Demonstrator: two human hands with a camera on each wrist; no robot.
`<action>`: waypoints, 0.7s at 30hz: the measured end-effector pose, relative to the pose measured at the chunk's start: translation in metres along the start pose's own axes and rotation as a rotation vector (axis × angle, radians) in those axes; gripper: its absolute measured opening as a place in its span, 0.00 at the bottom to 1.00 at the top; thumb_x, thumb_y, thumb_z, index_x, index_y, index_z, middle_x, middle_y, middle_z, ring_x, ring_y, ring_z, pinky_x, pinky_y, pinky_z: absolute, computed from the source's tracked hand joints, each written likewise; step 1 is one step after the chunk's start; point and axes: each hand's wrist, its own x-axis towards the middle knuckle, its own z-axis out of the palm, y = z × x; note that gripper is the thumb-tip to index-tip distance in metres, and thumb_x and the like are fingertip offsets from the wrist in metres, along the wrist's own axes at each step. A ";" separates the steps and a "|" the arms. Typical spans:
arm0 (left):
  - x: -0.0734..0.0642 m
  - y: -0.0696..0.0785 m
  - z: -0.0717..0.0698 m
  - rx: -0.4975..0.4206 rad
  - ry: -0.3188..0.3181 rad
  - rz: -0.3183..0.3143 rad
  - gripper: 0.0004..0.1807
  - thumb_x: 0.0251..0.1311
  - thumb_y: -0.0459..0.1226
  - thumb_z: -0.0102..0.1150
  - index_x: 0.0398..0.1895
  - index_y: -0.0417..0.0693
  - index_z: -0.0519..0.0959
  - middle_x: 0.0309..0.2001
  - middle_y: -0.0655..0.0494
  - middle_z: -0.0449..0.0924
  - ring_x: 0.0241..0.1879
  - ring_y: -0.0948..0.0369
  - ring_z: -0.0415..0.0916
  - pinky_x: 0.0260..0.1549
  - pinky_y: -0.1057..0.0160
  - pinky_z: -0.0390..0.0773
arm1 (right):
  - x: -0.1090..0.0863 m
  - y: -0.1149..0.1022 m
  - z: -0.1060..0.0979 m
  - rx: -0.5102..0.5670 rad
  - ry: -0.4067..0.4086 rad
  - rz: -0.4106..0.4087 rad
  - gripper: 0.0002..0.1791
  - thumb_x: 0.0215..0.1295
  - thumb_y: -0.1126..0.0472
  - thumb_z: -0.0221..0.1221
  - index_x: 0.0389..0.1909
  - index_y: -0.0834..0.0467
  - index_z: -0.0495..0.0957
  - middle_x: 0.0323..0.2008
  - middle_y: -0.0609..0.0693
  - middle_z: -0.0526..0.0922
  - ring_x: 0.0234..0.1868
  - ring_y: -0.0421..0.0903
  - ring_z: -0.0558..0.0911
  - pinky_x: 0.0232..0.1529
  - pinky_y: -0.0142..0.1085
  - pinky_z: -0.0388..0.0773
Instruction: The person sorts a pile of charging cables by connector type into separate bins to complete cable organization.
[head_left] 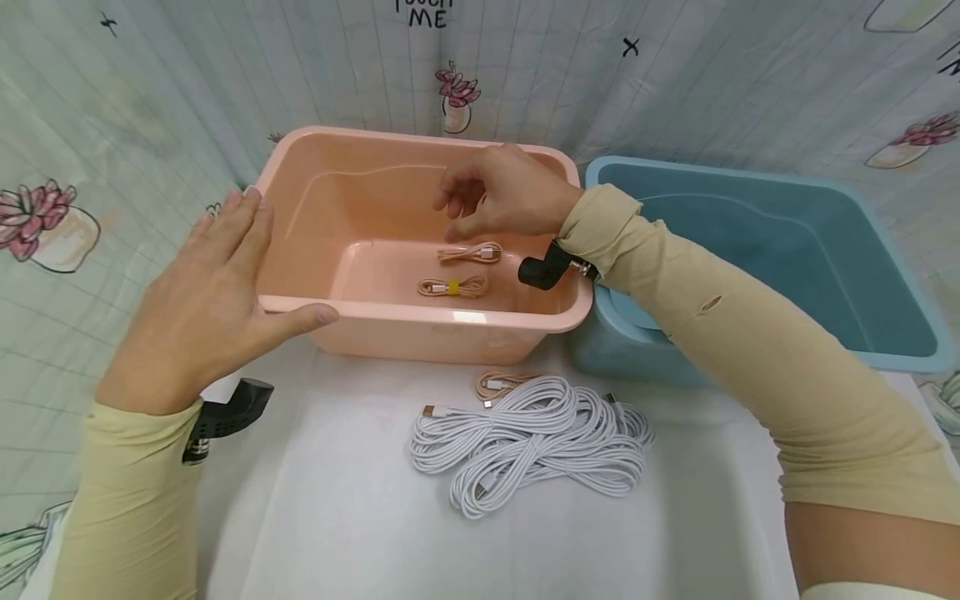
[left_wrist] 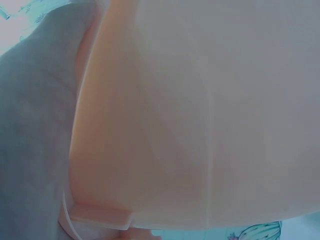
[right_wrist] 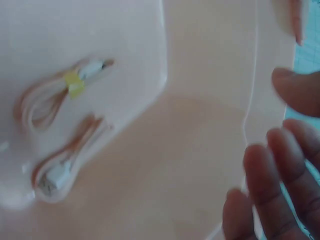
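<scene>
My left hand point(head_left: 202, 312) rests at the left end of the peach plastic tub point(head_left: 405, 310), fingers straight and thumb along the front rim. Over the inside of that tub hangs my right hand point(head_left: 517, 193), its fingers loosely bent and nothing between them. Below it, on the tub floor, lie two small coiled peach USB cables. One cable point(head_left: 453, 287) has a yellow band round its middle; the other cable point(head_left: 471, 253) lies just behind it. The right wrist view shows the banded cable point(right_wrist: 75, 85) and the right hand's spread fingers point(right_wrist: 270, 185).
A blue tub point(head_left: 900, 275) stands on the right, with the right forearm reaching across its front left corner. In front of the tubs, on the white tabletop point(head_left: 360, 517), lies a heap of coiled white cables point(head_left: 532, 442). Behind it sits another peach cable point(head_left: 497, 383).
</scene>
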 end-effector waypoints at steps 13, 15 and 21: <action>-0.001 0.002 -0.001 -0.007 0.011 0.000 0.64 0.51 0.70 0.56 0.78 0.44 0.39 0.80 0.50 0.33 0.80 0.50 0.32 0.80 0.49 0.36 | -0.020 -0.019 -0.012 -0.115 0.020 -0.019 0.17 0.54 0.52 0.70 0.45 0.47 0.83 0.36 0.44 0.86 0.36 0.38 0.81 0.42 0.29 0.78; -0.001 0.002 -0.001 -0.006 0.008 0.001 0.63 0.51 0.70 0.56 0.78 0.43 0.39 0.80 0.49 0.33 0.80 0.50 0.32 0.80 0.49 0.36 | -0.024 -0.023 -0.015 -0.119 0.034 -0.030 0.16 0.53 0.52 0.70 0.44 0.48 0.83 0.36 0.44 0.86 0.36 0.38 0.81 0.41 0.30 0.78; -0.001 0.003 -0.001 -0.006 0.007 0.006 0.63 0.52 0.70 0.55 0.78 0.43 0.39 0.80 0.48 0.33 0.80 0.49 0.32 0.80 0.49 0.37 | -0.039 -0.033 -0.021 -0.097 0.085 -0.064 0.16 0.53 0.53 0.71 0.43 0.48 0.84 0.34 0.43 0.86 0.33 0.37 0.80 0.38 0.30 0.79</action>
